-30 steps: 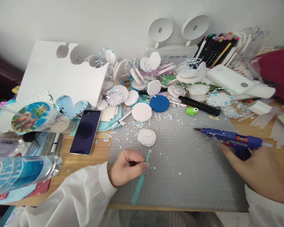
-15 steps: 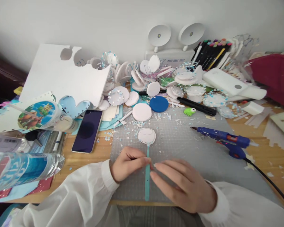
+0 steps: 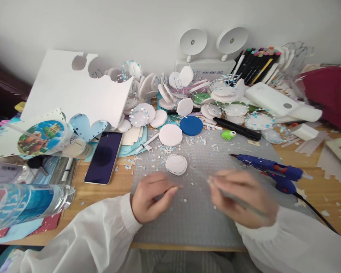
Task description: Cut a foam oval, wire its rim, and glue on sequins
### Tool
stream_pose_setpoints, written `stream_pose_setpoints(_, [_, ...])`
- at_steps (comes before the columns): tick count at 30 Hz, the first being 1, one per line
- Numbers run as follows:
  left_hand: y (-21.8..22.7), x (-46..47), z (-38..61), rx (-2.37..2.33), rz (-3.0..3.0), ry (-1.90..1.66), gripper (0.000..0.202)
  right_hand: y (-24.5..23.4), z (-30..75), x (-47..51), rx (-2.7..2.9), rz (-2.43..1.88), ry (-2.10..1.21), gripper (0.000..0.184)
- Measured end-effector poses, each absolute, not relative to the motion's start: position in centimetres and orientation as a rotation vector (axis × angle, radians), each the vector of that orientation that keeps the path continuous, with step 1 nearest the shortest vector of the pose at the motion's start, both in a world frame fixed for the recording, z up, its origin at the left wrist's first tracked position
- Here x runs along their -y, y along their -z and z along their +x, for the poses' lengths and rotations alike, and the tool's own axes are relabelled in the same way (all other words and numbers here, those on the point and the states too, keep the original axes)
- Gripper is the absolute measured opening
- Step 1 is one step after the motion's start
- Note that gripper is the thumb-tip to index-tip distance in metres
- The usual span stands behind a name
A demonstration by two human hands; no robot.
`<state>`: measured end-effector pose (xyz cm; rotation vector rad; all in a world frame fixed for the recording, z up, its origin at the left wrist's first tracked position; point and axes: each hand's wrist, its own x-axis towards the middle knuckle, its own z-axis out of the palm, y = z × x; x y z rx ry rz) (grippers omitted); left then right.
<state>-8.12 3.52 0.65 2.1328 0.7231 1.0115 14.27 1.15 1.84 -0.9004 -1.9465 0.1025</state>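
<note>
My left hand (image 3: 152, 197) rests on the grey cutting mat (image 3: 199, 225) with its fingers curled in and nothing visible in them. Just beyond it lies a white foam disc (image 3: 176, 164). My right hand (image 3: 241, 198) is smeared by motion over the mat's right half. A thin teal paper strip (image 3: 257, 211) runs slantwise across it, and the fingers look closed on that strip. The blue glue gun (image 3: 272, 168) lies on the mat right of this hand, untouched.
A phone (image 3: 104, 157) lies left of the mat, with a plastic bottle (image 3: 25, 206) on its side at the far left. Foam discs, a blue disc (image 3: 191, 125), a green punch (image 3: 229, 134), markers (image 3: 258, 60) and a cut foam board (image 3: 74, 87) crowd the back. The gun's cable (image 3: 315, 212) trails right.
My right hand let go of the glue gun, came to the strip under my left hand, and has now swept right with the strip. The left hand no longer pins it.
</note>
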Motion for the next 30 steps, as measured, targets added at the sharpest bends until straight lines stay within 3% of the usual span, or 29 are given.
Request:
stream_pose_setpoints(3, [-0.3,-4.0,-8.4,-0.722,2.454,-1.064,0.028,-0.8,15.5,-2.0,1.562,-0.981,-0.164,0.029])
stream_pose_setpoints(6, [0.1,-4.4,-8.4,-0.814,2.582,-0.941,0.032,0.4,15.7,-2.3,1.321,-1.079,-0.426,0.02])
stream_pose_setpoints(13, [0.8,-5.1,-8.0,-0.897,2.667,-0.741,0.014,1.1,15.5,-1.7,1.283,-1.132,-0.788,0.011])
stream_pose_setpoints(21, [0.5,-4.9,-7.9,-0.863,2.608,-0.758,0.015,1.2,15.0,-1.7,1.334,-1.14,-0.927,0.01])
stream_pose_setpoints(30, [0.3,-4.6,-7.8,-0.838,2.666,-0.702,0.008,1.5,14.9,-1.8,1.511,-1.128,-0.854,0.013])
